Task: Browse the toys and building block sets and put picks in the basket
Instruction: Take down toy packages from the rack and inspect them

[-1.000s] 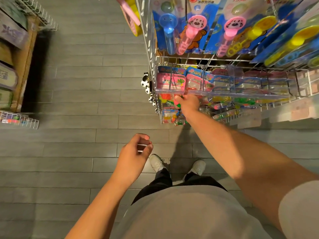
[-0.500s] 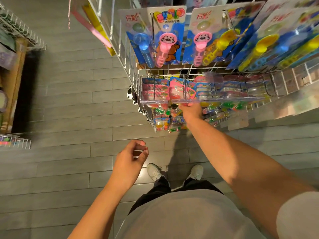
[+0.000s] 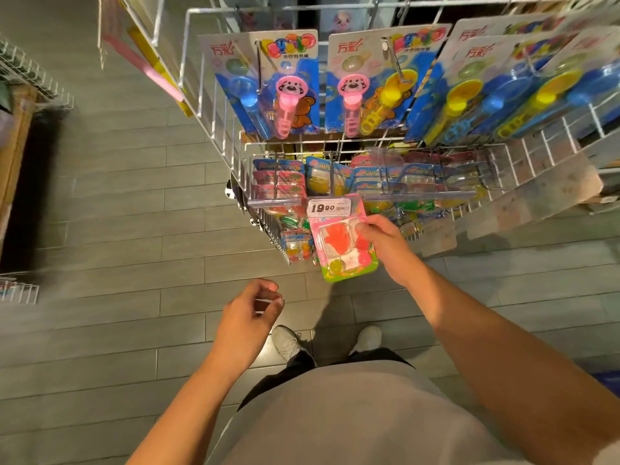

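So we're standing right at a white wire display rack (image 3: 214,129) that fills the upper middle and right of the frame, looking straight down past our grey shirt (image 3: 352,417) at our own white sneakers (image 3: 288,340) on the grey plank floor (image 3: 117,229). Our right hand (image 3: 385,246), just right of center, is pinching a pink carded toy pack (image 3: 339,250) by its right edge, thumb on the front; the pack has an orange hand-shaped thing and some round pink and yellow bits under the blister, with a green strip along the bottom. It sits just in front of the lower rows of the rack, with its top edge right under a white price tag (image 3: 328,207) that reads 19.90 on the clear shelf rail. Our left hand (image 3: 250,313) hangs lower center over the floor, fingers loosely curled and holding nothing. Up top, bubble wand cards (image 3: 285,85) hang in a row, blue backing with pink dog-face wands, then yellow and blue ones going blurry toward the upper right. Below those are hooks full of small pink and blue carded packs (image 3: 278,177). Far left edge shows another wire shelf (image 3: 30,78), pretty smeared. No basket visible in this view.
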